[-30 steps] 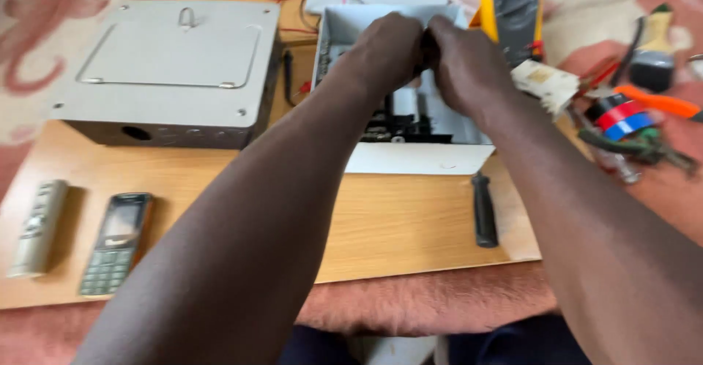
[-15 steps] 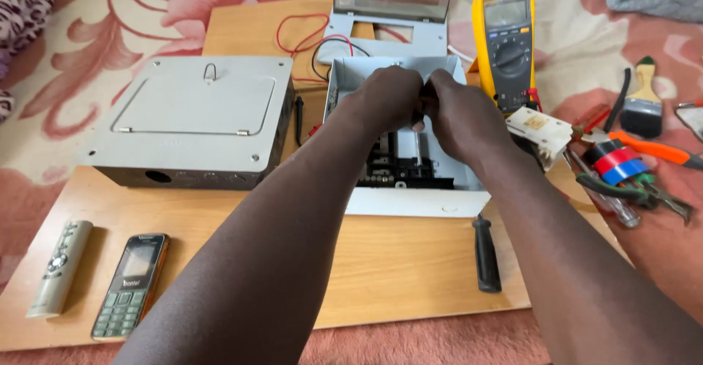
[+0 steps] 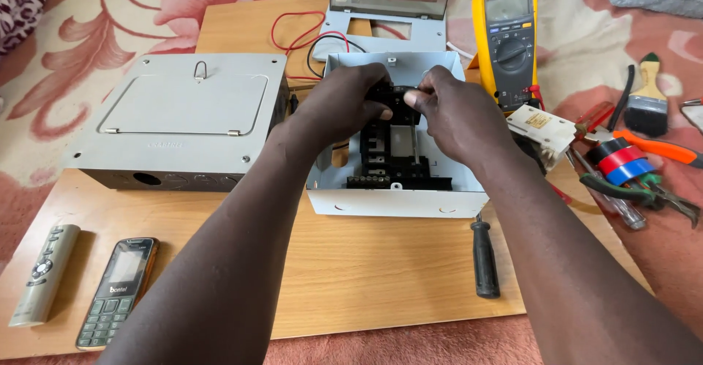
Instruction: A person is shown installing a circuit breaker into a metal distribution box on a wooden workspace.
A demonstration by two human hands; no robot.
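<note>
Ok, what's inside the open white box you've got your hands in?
Inside the open white box: a black breaker frame with a terminal strip along its front. The left hand and right hand cover the upper part, gripping something black.

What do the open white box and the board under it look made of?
Open white box: probably painted sheet metal, with thin folded walls and punched round marks. Board: wood or wood-look laminate, pale grain, smooth matte face. Both hands work inside.

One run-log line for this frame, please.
left hand: gripping black part in open box | right hand: pinching same part | screwdriver: lying on board, untouched
</note>
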